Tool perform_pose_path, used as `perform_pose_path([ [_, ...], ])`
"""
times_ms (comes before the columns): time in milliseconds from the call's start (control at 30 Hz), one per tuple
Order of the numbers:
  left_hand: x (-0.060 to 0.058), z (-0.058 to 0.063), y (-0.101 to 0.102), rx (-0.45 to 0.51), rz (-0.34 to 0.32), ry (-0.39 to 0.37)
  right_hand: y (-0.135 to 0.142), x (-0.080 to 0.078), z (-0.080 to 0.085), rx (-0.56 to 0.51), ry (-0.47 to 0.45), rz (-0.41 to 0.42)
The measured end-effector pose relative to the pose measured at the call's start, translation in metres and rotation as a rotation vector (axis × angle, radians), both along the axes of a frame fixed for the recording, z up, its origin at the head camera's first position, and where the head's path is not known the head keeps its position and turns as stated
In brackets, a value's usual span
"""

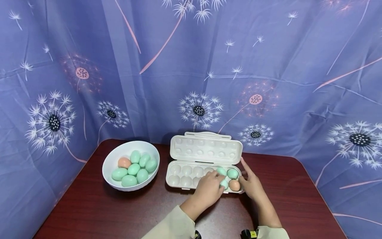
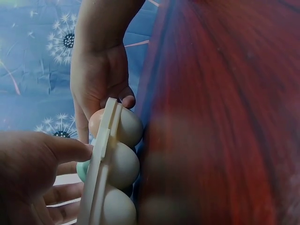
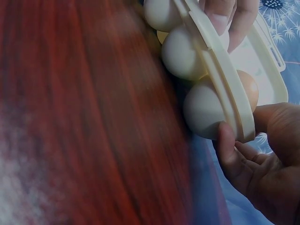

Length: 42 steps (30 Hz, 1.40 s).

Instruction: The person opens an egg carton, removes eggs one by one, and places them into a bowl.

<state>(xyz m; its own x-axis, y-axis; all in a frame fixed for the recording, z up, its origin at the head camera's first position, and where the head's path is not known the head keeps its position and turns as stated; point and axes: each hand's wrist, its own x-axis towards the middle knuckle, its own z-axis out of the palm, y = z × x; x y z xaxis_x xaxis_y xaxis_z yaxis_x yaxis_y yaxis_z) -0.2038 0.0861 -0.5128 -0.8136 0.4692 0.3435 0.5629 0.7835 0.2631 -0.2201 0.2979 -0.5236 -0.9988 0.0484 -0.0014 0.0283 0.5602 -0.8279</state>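
An opened white plastic egg carton lies on the table, its lid tipped back. At its right end sit a brown egg and several pale green eggs, one of them in the back corner. My left hand reaches over the carton, thumb and fingers around a green egg in the front row. In the left wrist view that thumb lies at the carton's rim, beside the green egg. My right hand grips the carton's right end; the right wrist view shows fingers above and below its rim.
A white bowl stands to the left, holding several green eggs and one brown egg. The dark red wooden table runs back to a blue dandelion-print curtain behind the carton.
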Motion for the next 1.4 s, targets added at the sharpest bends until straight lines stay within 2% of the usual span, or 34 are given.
perform_pose_path([
  [267,0.001,0.0,0.0,0.021,0.018,-0.044,0.0,0.0,0.0,0.005,0.0,-0.001],
  [867,0.0,-0.001,-0.001,0.051,0.004,-0.031,-0.001,0.0,0.001,0.019,-0.007,-0.001],
  [1400,0.001,0.014,-0.011,0.132,-0.003,-0.057,0.0,0.0,0.0,0.041,-0.004,0.004],
])
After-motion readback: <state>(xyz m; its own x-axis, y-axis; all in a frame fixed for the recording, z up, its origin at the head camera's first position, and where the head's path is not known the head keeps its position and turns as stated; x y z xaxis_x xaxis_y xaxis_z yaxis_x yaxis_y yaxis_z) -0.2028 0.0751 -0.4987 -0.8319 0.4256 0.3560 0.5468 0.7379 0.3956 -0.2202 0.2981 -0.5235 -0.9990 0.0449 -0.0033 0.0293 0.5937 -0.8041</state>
